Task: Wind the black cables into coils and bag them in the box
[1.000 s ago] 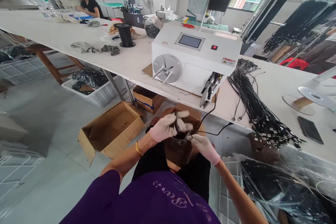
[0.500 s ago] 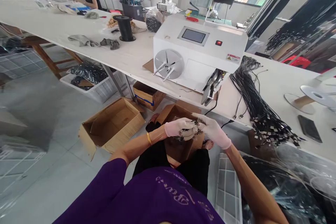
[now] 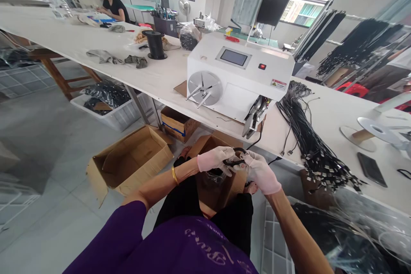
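Observation:
Both of my hands wear pale gloves and meet over an open cardboard box (image 3: 208, 147) between my legs. A small coiled black cable (image 3: 236, 163) is held between them. My left hand (image 3: 218, 159) closes on the coil's left side. On the right side, the fingers of my right hand (image 3: 259, 170) are closed on the same coil. Clear plastic with dark contents shows inside the box, below my left hand. Just beyond stands a white winding machine (image 3: 237, 90) with a round disc (image 3: 204, 88) on its front.
A bundle of black cables (image 3: 303, 132) and a phone (image 3: 371, 168) lie on the white table at right. Another open cardboard box (image 3: 131, 160) is on the floor at left. A black spool (image 3: 155, 46) stands on the table. A person (image 3: 112, 4) sits at the far left.
The black cable now shows as an open loop between my hands; before, it was mostly hidden in my fingers. My view has tilted slightly upward.

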The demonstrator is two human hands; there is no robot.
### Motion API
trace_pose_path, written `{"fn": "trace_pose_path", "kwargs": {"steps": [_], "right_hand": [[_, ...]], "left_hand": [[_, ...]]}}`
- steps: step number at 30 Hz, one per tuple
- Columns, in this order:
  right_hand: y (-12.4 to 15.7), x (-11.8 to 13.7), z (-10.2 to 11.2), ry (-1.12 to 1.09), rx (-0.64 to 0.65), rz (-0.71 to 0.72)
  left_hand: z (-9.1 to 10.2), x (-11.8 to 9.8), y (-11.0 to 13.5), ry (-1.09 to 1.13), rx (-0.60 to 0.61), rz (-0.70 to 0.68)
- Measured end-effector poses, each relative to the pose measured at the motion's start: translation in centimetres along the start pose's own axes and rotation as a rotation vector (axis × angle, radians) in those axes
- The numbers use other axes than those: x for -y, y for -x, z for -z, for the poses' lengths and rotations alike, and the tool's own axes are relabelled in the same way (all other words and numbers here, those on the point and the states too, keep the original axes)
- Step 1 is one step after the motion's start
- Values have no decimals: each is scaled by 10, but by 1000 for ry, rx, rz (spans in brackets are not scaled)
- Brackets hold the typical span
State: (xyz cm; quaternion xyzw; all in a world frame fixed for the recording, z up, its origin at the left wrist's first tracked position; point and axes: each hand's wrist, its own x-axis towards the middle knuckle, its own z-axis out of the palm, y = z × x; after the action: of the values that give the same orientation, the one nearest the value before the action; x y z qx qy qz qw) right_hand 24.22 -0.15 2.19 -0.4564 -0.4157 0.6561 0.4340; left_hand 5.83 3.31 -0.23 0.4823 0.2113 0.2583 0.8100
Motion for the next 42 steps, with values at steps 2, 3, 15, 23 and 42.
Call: {"fn": "trace_pose_path", "kwargs": {"steps": [2,3,15,23,42], "right_hand": [[-3,-7,0,53,-39,39],[-3,-10,0,105,-61,64],[-2,42,37,1299,212,921],[-13,64,39,1804,289,960],[-81,67,77,625,-300,429]], "left_hand": [[-3,0,-4,-106,-52,24],[-5,1,-6,-163,-77,24],[-3,-30,-12,121,365,237],[-4,-46,-41,-364,-68,1],[41,-61,-134,-618,-262,-487]]}}
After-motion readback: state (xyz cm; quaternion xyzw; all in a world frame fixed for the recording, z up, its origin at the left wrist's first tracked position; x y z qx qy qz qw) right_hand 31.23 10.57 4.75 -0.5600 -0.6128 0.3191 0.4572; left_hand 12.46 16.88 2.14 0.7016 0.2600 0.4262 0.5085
